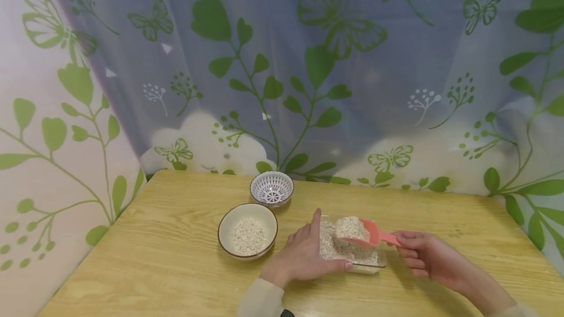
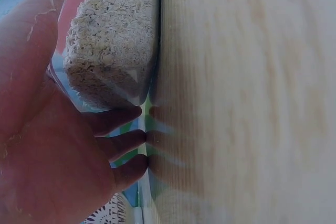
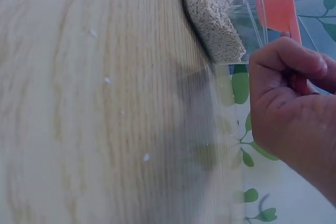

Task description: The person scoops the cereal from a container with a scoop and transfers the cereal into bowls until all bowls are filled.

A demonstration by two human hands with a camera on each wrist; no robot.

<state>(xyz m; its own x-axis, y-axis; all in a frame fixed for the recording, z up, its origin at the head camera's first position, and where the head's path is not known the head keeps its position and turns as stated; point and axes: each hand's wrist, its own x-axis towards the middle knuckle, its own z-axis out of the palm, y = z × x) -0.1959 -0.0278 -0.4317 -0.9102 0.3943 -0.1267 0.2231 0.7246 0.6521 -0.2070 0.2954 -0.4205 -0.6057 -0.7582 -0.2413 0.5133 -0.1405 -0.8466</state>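
Observation:
A clear rectangular container (image 1: 381,258) of oat flakes (image 2: 113,35) sits on the table. My left hand (image 1: 304,257) lies against its left side, fingers stretched out, fingertips down at the tabletop, thumb along the front rim. With thumb and fingers my right hand (image 1: 427,257) grips the handle of a pink scoop (image 1: 373,234). Heaped with oat flakes (image 1: 351,227), the scoop is over the container. In the right wrist view the right hand (image 3: 294,87) is curled round the handle beside the container's end. Left of my left hand stands a cream bowl (image 1: 223,246) with oat flakes inside.
Behind the cream bowl is a smaller patterned bowl (image 1: 274,189), close to its rim. A few loose flakes (image 3: 146,157) lie on the wooden table (image 1: 167,258). A curtain with leaf and butterfly prints (image 1: 282,126) hangs along the table's back edge.

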